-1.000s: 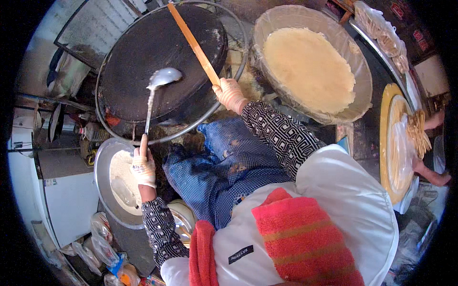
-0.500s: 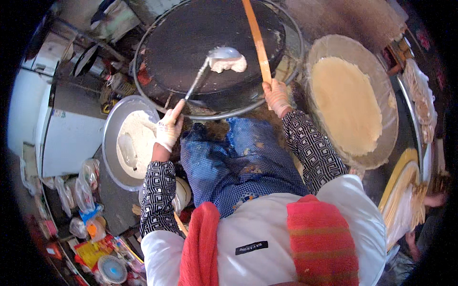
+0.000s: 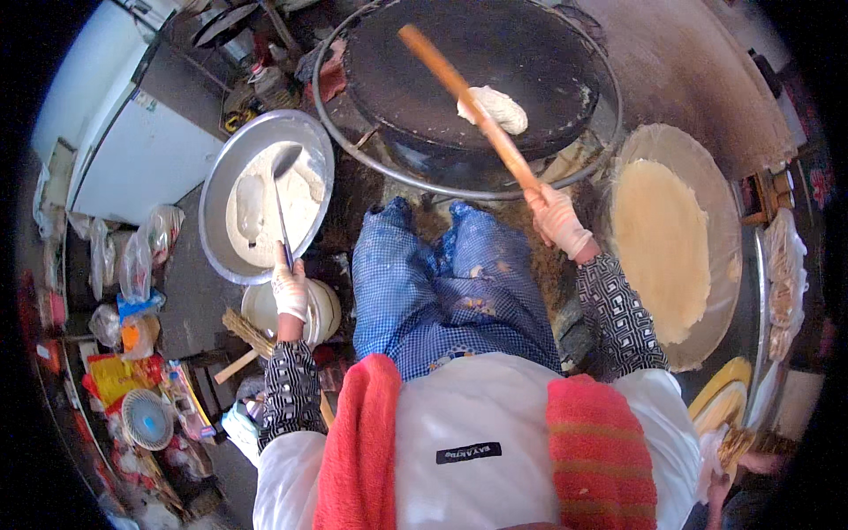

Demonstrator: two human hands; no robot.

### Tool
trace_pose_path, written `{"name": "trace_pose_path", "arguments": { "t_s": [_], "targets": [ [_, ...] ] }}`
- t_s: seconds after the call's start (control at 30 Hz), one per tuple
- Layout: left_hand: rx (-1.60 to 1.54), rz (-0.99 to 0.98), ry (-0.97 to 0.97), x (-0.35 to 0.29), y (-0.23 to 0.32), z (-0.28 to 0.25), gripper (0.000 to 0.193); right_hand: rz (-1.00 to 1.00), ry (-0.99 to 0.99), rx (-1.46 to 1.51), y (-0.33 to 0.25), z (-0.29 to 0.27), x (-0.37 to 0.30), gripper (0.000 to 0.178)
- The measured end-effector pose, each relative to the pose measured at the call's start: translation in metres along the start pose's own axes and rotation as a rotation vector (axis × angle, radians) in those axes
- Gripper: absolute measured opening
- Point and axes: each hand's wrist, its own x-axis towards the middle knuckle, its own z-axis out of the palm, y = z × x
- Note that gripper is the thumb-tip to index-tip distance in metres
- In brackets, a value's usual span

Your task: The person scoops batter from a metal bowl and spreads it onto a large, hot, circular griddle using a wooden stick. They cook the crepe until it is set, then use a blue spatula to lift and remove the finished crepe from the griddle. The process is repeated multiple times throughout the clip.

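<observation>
My gloved left hand [image 3: 290, 290] is closed on the handle of a metal ladle [image 3: 285, 161]. The ladle's head rests in or just over pale batter [image 3: 304, 190] inside a wide metal bowl [image 3: 212, 199]. In my gloved right hand [image 3: 560, 221] is a long flat wooden spreader [image 3: 450, 78], which slants up and left over the round black griddle [image 3: 397, 53]. A lump of batter [image 3: 505, 111] sits on the griddle's near part, partly hidden by the spreader. Whether the wood touches that lump I cannot tell.
A metal ring [image 3: 389, 176] surrounds the griddle. To its right, a round plastic-covered tray [image 3: 723, 221] bears a thin tan pancake [image 3: 661, 247]. Below the bowl stands a white bucket [image 3: 327, 314] beside a straw brush [image 3: 247, 331]. Another person's hand [image 3: 767, 461] shows at lower right.
My left hand has moved the ladle from the griddle back to the bowl, leaving the batter lump behind. The spreader has swung left, over the lump. The view has shifted.
</observation>
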Motion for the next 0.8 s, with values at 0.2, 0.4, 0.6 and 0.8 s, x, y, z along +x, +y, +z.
{"name": "trace_pose_path", "arguments": {
  "t_s": [0.2, 0.4, 0.6, 0.8],
  "targets": [
    [0.541, -0.436, -0.408, -0.009, -0.051, 0.011, 0.065, -0.088, 0.079, -0.526, -0.054, 0.012, 0.029, 0.03],
    [0.603, 0.182, -0.204, 0.011, 0.056, 0.025, 0.069, 0.424, -0.035, 0.081, -0.113, 0.003, 0.026, 0.036],
    [0.364, 0.595, -0.318, 0.019, 0.222, 0.094, 0.051, -0.089, 0.212, -0.561, -0.026, 0.014, 0.051, 0.036],
    [0.613, 0.633, -0.362, -0.001, 0.269, 0.166, 0.058, -0.008, 0.16, -0.628, -0.025, 0.009, 0.041, 0.038]
  ]
}}
